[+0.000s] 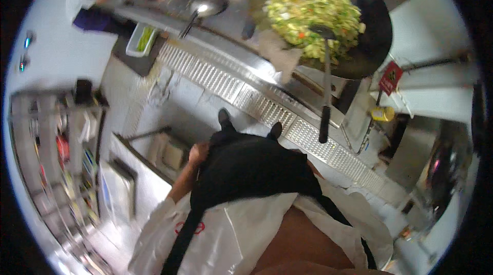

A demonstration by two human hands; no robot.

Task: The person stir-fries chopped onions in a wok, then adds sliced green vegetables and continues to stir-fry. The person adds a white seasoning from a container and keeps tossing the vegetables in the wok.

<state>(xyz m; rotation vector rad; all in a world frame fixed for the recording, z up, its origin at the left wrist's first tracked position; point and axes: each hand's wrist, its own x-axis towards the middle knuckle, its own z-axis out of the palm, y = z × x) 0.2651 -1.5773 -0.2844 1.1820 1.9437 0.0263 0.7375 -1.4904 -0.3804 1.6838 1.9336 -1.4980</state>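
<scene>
My left hand (198, 153) hangs at the side of the black apron, beside my hip; its fingers look curled, but blur hides whether anything is in them. Of my right arm only a bit of forearm shows behind the apron, and the hand is out of view. Before me a large dark wok (375, 32) holds a heap of chopped green and yellow vegetables (308, 9) with orange pieces. A long-handled metal spatula (326, 78) rests with its head on the vegetables and its black grip hanging over the near edge. A brown cloth (279, 53) lies beside the wok.
A metal ladle (204, 7) lies on the steel cooking counter (238, 57). Left of it stands a white container (134, 44) with green vegetables. Another person (79, 3) is at the upper left. Perforated metal grating (215, 77) runs along the floor; a shelving rack (57, 109) stands at left.
</scene>
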